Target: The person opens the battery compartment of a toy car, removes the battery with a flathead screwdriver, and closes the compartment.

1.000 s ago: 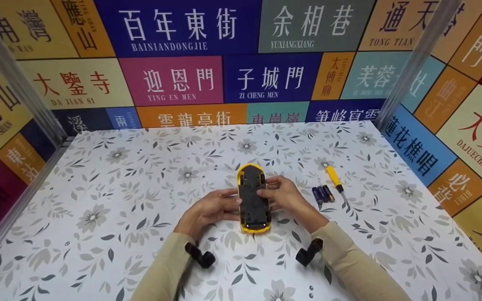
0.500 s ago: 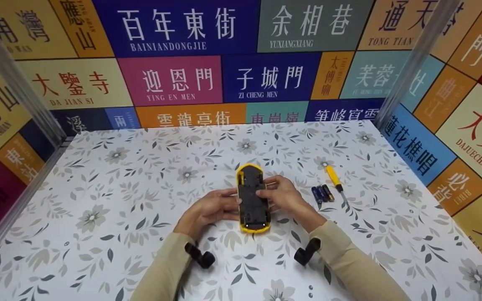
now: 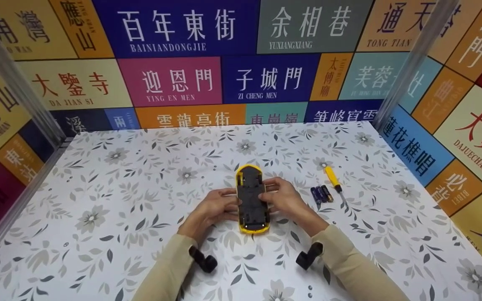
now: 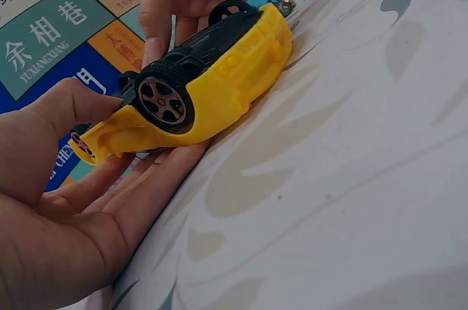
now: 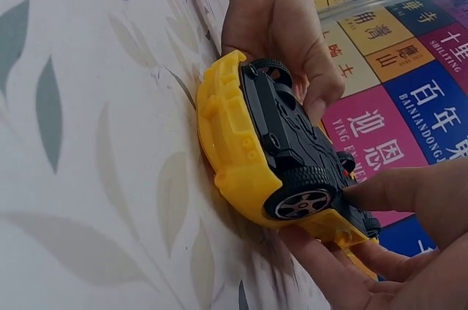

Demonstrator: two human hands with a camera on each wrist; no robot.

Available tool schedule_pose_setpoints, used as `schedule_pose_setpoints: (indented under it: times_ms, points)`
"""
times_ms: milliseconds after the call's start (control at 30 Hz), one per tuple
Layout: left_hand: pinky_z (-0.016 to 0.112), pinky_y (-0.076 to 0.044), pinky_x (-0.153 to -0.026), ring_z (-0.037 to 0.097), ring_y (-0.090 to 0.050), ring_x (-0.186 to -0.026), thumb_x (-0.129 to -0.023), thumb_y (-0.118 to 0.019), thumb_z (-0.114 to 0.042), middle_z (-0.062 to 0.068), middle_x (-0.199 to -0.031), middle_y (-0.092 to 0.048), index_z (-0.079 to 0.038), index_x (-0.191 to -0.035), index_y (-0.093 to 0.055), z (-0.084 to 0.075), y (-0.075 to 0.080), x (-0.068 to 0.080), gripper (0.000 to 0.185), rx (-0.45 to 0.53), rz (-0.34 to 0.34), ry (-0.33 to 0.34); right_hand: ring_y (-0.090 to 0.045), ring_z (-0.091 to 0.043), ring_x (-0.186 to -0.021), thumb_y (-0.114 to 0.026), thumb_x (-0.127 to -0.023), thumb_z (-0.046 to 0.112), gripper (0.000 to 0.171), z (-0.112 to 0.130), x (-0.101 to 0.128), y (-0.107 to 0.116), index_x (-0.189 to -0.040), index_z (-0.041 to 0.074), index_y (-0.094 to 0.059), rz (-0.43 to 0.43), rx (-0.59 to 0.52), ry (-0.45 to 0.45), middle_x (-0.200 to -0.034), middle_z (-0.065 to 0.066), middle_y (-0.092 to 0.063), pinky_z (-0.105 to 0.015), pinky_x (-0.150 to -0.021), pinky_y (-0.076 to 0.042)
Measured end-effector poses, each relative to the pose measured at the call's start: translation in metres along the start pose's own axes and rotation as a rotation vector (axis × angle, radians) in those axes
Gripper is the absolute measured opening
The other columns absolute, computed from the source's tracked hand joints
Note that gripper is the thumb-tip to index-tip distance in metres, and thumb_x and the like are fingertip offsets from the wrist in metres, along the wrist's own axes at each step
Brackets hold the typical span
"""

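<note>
A yellow toy car [image 3: 252, 200] is upside down at the middle of the table, its black underside and wheels facing up. From its left side my left hand [image 3: 216, 207] grips it, thumb on the underside edge and fingers beneath the yellow body, as the left wrist view of the toy car [image 4: 234, 76] shows. Opposite, my right hand [image 3: 285, 198] pinches the right side, its thumb lying on the black base. In the right wrist view the fingers [image 5: 322, 266] go under the body of the toy car [image 5: 241, 149].
Several batteries [image 3: 321, 194] lie side by side to the right of the car. Just beyond them is a screwdriver [image 3: 333, 178] with a yellow handle. The flower-patterned tabletop [image 3: 140, 175] is bordered by walls [image 3: 170, 79] covered in coloured place-name signs.
Both hands keep their hold on the toy car, which stays upside down in nearly the same place. Only slight shifts of the right thumb and the wrists show.
</note>
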State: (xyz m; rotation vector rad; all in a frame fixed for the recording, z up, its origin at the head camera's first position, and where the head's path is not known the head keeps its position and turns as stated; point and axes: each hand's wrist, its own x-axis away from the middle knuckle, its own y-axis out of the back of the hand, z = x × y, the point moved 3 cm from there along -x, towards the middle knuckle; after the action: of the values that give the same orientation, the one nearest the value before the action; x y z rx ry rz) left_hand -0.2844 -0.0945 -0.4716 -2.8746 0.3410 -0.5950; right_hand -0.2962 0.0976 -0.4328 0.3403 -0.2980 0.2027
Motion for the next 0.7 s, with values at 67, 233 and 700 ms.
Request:
schedule_pose_setpoints:
  times_ms: [67, 233, 700]
  points:
    - [0.042, -0.064, -0.071, 0.020, -0.072, -0.079, -0.086, -0.055, 0.001, 0.010, -0.088, -0.074, 0.005, -0.141, -0.049, 0.0005, 0.0006, -0.0005, 0.056, 0.001, 0.003, 0.002, -0.069, -0.028, -0.096, -0.067, -0.092, 0.006, 0.048, -0.0010, -0.0006, -0.0001, -0.138, 0.007, -0.053, 0.000, 0.002, 0.008, -0.136, -0.019, -0.056, -0.035, -0.070, -0.061]
    - [0.043, -0.064, -0.072, 0.022, -0.073, -0.083, -0.087, -0.056, -0.001, 0.014, -0.094, -0.076, 0.004, -0.141, -0.050, -0.0006, 0.0013, -0.0002, 0.055, -0.017, -0.025, 0.004, -0.069, -0.027, -0.092, -0.067, -0.091, 0.005, 0.046, -0.0022, -0.0013, -0.0010, -0.136, 0.007, -0.054, -0.007, 0.007, 0.028, -0.134, -0.018, -0.057, -0.034, -0.068, -0.061]
    - [0.045, -0.063, -0.081, 0.028, -0.074, -0.094, -0.087, -0.059, -0.003, 0.025, -0.117, -0.072, 0.000, -0.143, -0.051, -0.0025, 0.0039, 0.0025, 0.056, -0.038, -0.020, 0.026, -0.068, -0.029, -0.100, -0.068, -0.093, 0.008, 0.048, -0.0042, -0.0007, 0.0016, -0.138, 0.006, -0.053, -0.004, 0.014, 0.021, -0.138, -0.020, -0.055, -0.035, -0.071, -0.061]
